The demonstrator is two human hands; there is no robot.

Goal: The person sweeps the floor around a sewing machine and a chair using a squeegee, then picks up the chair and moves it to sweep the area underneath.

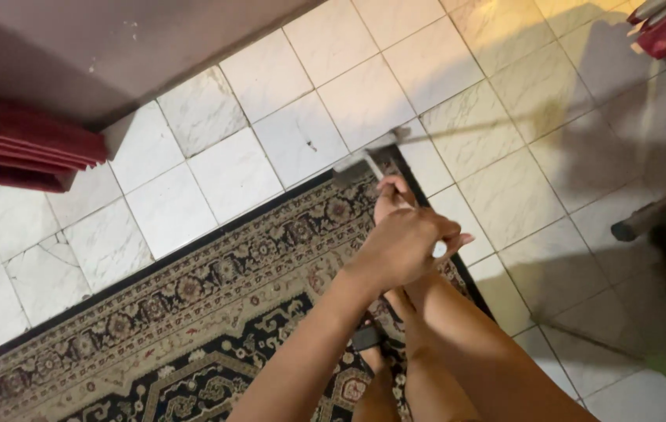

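Fingers (pixel 436 228) on both hands are curled shut round a thin pale broom handle (pixel 405 202), one hand stacked above the other, so no gap shows between them and the stick. Left hand (pixel 401 248) sits nearer the camera and covers most of the grip, with one fingertip poking out to the side. Right hand (pixel 390 199) is lower down the stick and mostly hidden behind it, so only the knuckles and the closed wrap show.

Going big to small from there: white marbled floor tiles (pixel 270 74) fill most of the view, some of them cracked. A patterned rug (pixel 192 328) with a dark border lies across the lower left, and both forearms hang over its corner. Red striped fabric (pixel 20 144) sticks in from the left edge, and more red stuff sits at the top right corner. Then the broom head (pixel 368 160), dark and blurry, right at the rug's corner where it meets the tiles.
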